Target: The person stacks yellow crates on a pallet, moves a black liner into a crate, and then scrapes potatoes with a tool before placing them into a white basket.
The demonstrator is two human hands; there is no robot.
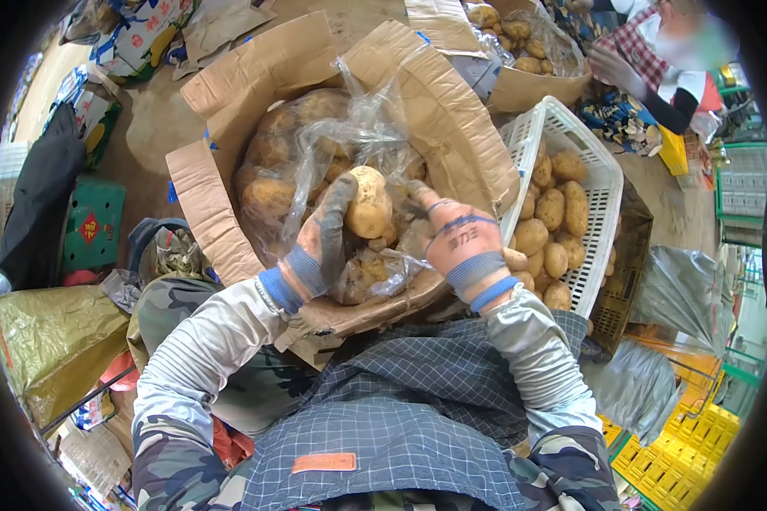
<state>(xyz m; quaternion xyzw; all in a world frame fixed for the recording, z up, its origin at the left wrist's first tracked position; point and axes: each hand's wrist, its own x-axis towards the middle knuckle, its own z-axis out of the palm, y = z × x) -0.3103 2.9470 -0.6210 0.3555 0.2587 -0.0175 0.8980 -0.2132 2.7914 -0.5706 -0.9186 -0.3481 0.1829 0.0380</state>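
Both my hands wear work gloves with grey fingertips and blue cuffs. My left hand point(324, 238) is closed on a pale round potato point(369, 203), its thumb and fingers along the potato's left side. Just right of that potato, my right hand point(463, 241) has its fingers apart, and I see nothing held in it; some fingertips are hard to make out against the plastic. Below both hands is an open cardboard box point(464, 111) lined with a clear plastic bag point(349, 132). Several more potatoes point(268, 198) lie inside the bag, partly under the film.
A white plastic crate point(603, 213) with several potatoes stands against the box's right side. Another potato box point(533, 85) is at the back right, near a co-worker in a checkered garment point(637, 53). A green box point(94, 223) stands left; yellow crates point(682, 451) are lower right.
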